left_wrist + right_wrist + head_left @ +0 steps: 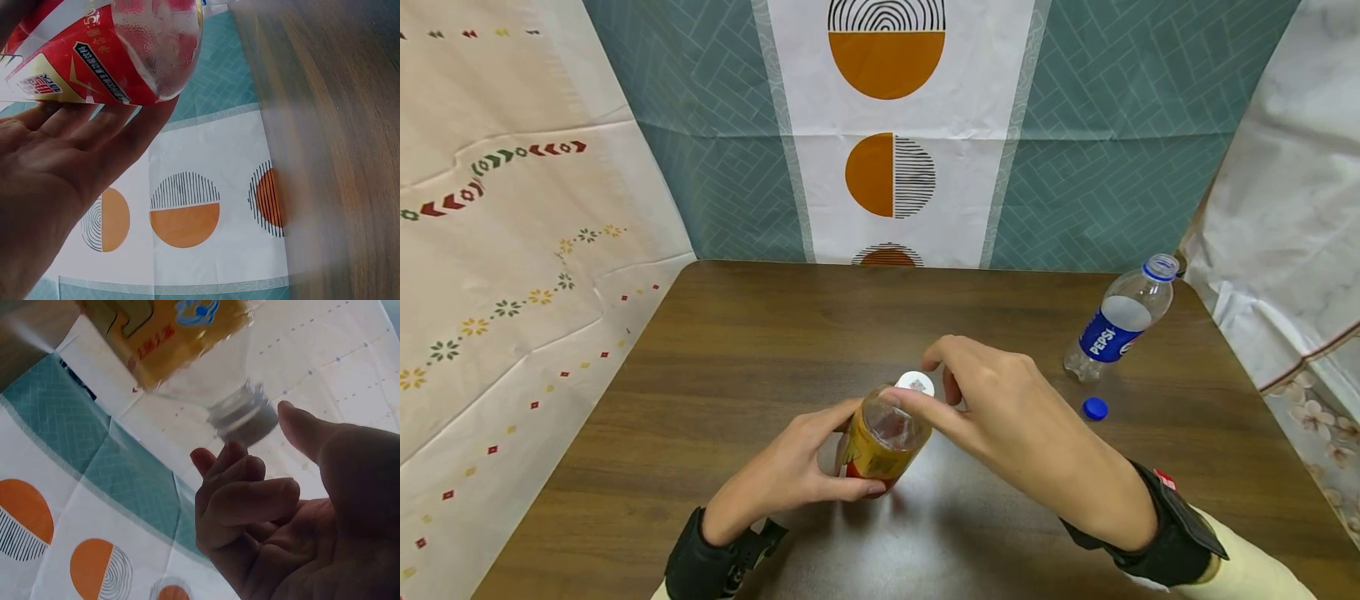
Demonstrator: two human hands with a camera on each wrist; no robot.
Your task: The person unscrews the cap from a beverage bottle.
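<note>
My left hand point(808, 467) grips a clear plastic drink bottle point(883, 442) with a gold and red label, low over the table in the head view. The bottle leans, its white cap point(916, 382) toward the far side. In the left wrist view the fingers lie along the red part of the bottle point(119, 56). My right hand point(1000, 408) is around the cap. The right wrist view shows the cap point(250, 422) on the bottle's neck, with a small gap to the thumb; the bent fingertips are close below it, contact unclear.
At the right stands a clear, uncapped Pepsi bottle point(1116, 321) with a blue label. A blue cap point(1095, 408) lies on the brown wooden table point(737, 350) near its base. Patterned cloths point(722, 125) border the table's back and sides.
</note>
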